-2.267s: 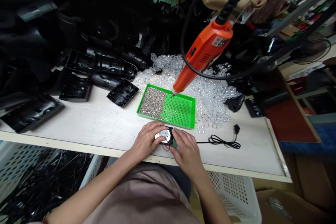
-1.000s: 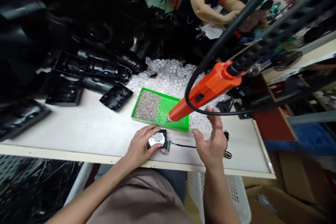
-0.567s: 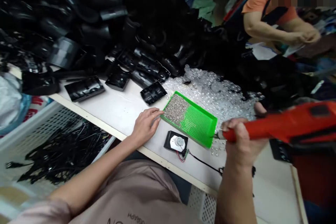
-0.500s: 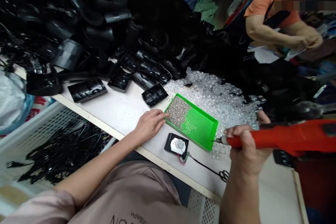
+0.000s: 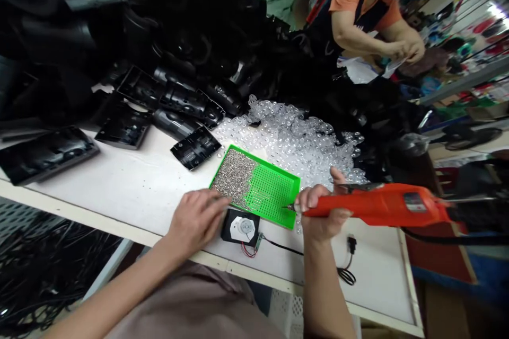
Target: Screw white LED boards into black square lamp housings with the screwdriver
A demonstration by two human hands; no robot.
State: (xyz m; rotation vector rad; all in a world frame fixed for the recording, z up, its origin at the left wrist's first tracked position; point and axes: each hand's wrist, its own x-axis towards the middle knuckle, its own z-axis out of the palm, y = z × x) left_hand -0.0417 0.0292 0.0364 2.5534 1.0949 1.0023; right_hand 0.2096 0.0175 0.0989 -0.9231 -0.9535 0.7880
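Clutter around the bench
Black housings (image 5: 167, 98) crowd the upper left, clear lenses (image 5: 294, 137) heap at centre on the white table (image 5: 119, 180), cords (image 5: 35, 270) tangle lower left, and a person (image 5: 358, 0) in orange works upper right.

Right hand (image 5: 321, 218) has grasped the orange screwdriver (image 5: 382, 206)

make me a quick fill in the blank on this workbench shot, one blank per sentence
1. The right hand grips an ____ electric screwdriver.
2. Small screws cover the left part of the ____ tray.
3. The left hand rests on the white ____ beside the black motor unit.
4. A pile of clear plastic pieces lies ____ the tray.
Missing words: orange; green; table; behind.
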